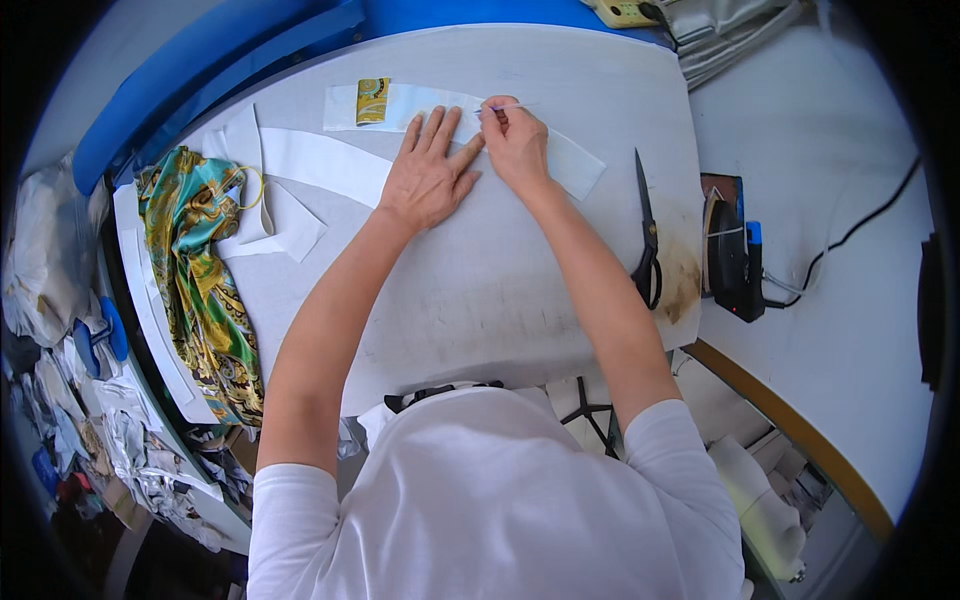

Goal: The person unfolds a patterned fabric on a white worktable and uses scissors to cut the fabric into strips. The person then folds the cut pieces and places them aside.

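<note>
The white fabric strip [575, 160] lies across the far part of the pale pressing board [480, 290], running from a small folded patch of yellow patterned cloth [372, 100] at its left end to a slanted cut end at the right.

Nearest the person, the board is bare apart from brown scorch marks near its right edge. Further out, the left hand [428, 175] lies flat on the strip, fingers spread and palm down, holding the cloth still. Just beside it, thumb almost touching, the right hand [515, 140] has its fingers bunched, pinching a thin pale stick-like tool [512, 106] (a marking pencil or chalk, by the look of it; too fine to tell) with its tip over the strip's upper edge.

To do this well, I judge that the flat hand should keep even pressure close to the tip, so the light cloth cannot creep or ripple under the stroke, and that the strokes should be short and light rather than dragged. The strip should lie smooth before any mark goes on.

To the right, black scissors [647, 235] lie on the board with the blades pointing away, and a dark iron [735, 255] stands beyond the board's edge. To the left lie more white strips [320, 165] and a heap of green and yellow patterned silk [200, 270].
</note>
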Available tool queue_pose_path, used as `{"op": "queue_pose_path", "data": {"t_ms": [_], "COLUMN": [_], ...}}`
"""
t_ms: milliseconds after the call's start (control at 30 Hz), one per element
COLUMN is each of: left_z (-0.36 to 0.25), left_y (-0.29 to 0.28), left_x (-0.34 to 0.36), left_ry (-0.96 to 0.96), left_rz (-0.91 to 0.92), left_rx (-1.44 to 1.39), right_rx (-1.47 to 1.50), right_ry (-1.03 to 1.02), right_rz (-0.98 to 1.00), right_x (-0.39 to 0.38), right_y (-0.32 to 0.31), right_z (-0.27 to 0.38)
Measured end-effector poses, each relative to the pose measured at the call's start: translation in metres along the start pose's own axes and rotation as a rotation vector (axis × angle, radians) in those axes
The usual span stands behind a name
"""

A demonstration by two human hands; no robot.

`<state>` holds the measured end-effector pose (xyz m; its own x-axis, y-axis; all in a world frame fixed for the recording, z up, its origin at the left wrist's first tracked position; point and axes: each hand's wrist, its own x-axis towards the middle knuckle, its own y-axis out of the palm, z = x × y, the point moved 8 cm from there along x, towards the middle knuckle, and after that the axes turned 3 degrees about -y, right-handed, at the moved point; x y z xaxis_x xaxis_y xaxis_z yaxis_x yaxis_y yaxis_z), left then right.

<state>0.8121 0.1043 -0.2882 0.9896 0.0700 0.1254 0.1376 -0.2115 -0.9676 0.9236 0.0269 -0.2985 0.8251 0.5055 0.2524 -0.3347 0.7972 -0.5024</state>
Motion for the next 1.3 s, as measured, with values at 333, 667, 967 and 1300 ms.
{"op": "queue_pose_path", "data": {"t_ms": [333, 667, 967, 1300], "left_z": [0.006, 0.006, 0.008, 0.007], "left_y": [0.000, 0.003, 0.005, 0.004], "left_x": [0.000, 0.001, -0.001, -0.001], "left_ry": [-0.016, -0.021, -0.026, -0.024], "left_rz": [-0.024, -0.033, -0.013, -0.001], "left_rx": [-0.101, -0.084, -0.028, -0.072], "right_rx": [-0.034, -0.048, -0.089, 0.085], "right_ry": [-0.062, -0.104, -0.089, 0.102], "right_rz": [0.010, 0.010, -0.010, -0.055], "right_x": [-0.003, -0.001, -0.003, -0.003], "right_y": [0.001, 0.001, -0.002, -0.017], "right_z": [-0.002, -0.002, 0.000, -0.029]}}
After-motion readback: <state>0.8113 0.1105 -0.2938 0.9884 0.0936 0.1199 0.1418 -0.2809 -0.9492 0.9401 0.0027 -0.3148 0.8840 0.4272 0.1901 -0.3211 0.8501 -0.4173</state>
